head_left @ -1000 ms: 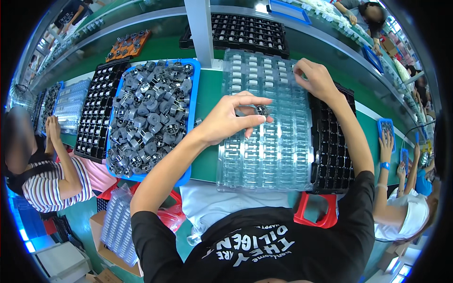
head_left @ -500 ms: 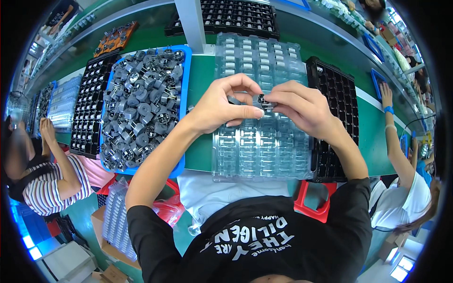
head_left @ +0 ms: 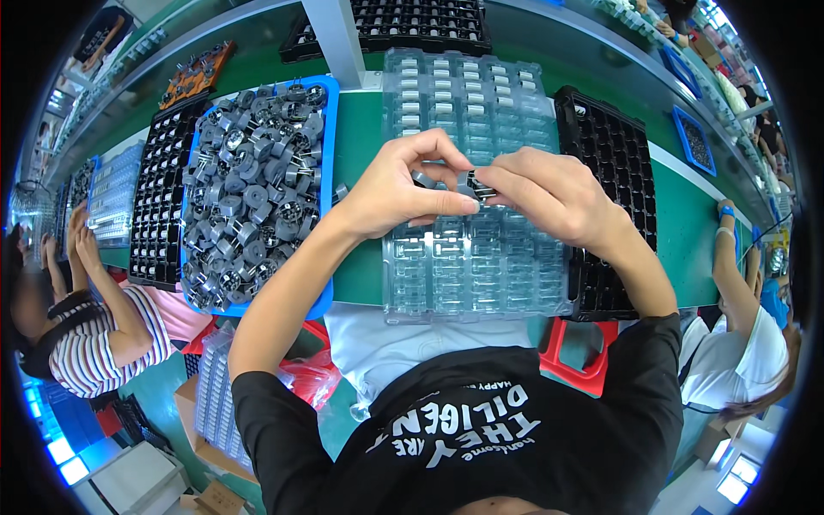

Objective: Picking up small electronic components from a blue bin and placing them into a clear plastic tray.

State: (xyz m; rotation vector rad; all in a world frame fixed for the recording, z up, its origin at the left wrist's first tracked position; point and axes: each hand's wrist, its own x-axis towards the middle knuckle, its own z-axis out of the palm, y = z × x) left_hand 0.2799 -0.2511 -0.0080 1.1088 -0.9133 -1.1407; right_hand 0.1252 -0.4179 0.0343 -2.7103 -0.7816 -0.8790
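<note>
Above the clear plastic tray [head_left: 481, 287], my hands meet at a small round dark grey component with metal pins [head_left: 475, 184]. My left hand [head_left: 390, 187] steadies it between thumb and index fingertip. Another grey piece [head_left: 423, 179] shows inside the curl of the left fingers. Closed on the pin side of the component is my right hand [head_left: 558, 196], its fingertips hiding part of it. White parts [head_left: 442, 96] sit in the far pockets of the clear tray. Left of my left arm, a blue bin [head_left: 328, 129] holds a heap of similar grey round components [head_left: 253, 193].
Black pocketed trays flank the work: one on the right [head_left: 631, 167], one left of the bin [head_left: 161, 193], another at the back [head_left: 412, 26] beside a metal post [head_left: 333, 39]. A red stool [head_left: 592, 373] stands below the bench. Co-workers sit left [head_left: 112, 343] and right [head_left: 734, 343].
My right fingers have curled further over the component, while my left hand keeps almost the same pose. The right co-worker's hand has left the blue tray and dropped nearer the bench edge.
</note>
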